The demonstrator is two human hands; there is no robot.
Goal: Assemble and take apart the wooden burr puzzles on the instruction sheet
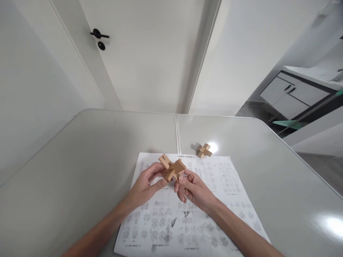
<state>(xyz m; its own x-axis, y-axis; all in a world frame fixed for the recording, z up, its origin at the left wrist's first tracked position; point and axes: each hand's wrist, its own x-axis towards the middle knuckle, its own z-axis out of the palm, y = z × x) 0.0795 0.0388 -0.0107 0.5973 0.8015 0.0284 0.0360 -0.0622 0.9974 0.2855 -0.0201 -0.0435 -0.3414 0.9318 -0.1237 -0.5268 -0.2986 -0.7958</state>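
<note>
Between my two hands is a wooden burr puzzle (177,166), its crossed tan blocks sticking out at several angles, with a dark mark on the upper left block. My left hand (147,183) grips it from the left, thumb below and fingers behind. From the right, my right hand (195,186) pinches a lower end of the puzzle between thumb and forefinger, the other fingers curled. Both hands are just above a printed sheet (166,228) covered in small puzzle diagrams. Fingers hide part of the puzzle's underside.
A second, smaller wooden burr puzzle (204,150) stands at the sheet's far edge. The grey table (80,171) has a seam strip (177,134) down its middle. Beyond it are a white door with a black handle (99,34) and, at right, a white cabinet (292,92).
</note>
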